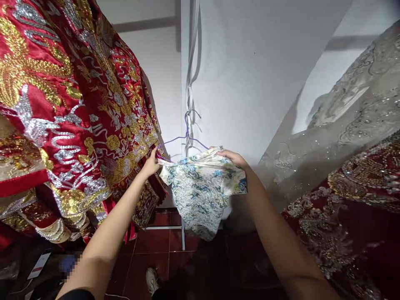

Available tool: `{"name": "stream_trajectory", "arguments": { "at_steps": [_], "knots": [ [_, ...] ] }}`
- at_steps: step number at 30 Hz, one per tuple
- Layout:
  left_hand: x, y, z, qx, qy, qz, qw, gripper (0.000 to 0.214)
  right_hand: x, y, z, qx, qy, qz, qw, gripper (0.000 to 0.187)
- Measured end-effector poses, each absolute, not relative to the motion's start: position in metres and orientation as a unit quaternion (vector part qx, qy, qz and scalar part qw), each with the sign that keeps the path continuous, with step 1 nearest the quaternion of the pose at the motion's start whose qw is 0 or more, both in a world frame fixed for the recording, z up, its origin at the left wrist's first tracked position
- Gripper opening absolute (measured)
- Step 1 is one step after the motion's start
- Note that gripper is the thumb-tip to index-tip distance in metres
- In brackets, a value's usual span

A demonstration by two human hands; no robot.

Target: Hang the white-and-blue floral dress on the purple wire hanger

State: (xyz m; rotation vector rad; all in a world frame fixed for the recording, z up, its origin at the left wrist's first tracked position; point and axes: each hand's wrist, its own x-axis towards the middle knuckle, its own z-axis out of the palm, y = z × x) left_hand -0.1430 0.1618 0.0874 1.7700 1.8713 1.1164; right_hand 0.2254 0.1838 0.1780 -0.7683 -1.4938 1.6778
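Observation:
A small white garment with a blue and yellow floral print [200, 187] hangs on a thin purple wire hanger [186, 135] in front of the white wall. My left hand [151, 163] pinches the garment's left shoulder where it meets the hanger's end. Over on the other shoulder, my right hand [233, 158] grips the cloth with fingers curled over the top edge. The hanger's hook sits near a white cord [189, 83] running down the wall corner.
A red robe with heavy gold and silver embroidery [62, 112] hangs close on the left. On the right hang a sheer beaded veil [350, 121] and a dark red sequinned dress [353, 216]. Below are a dark red tiled floor [156, 250], a shoe [152, 280] and a phone [39, 263].

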Motion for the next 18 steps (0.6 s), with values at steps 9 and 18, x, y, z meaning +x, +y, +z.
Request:
{"name": "stream_trajectory", "arguments": {
  "at_steps": [9,18],
  "knots": [
    [-0.164,0.14,0.106,0.64,0.651,0.392,0.11,0.046,0.24,0.161,0.191,-0.311,-0.516,0.671,0.432,0.034],
    [-0.172,0.124,0.098,0.692,0.577,0.405,0.152,0.03,0.253,0.163,0.153,-0.407,-0.569,0.439,0.563,0.041]
  ]
}}
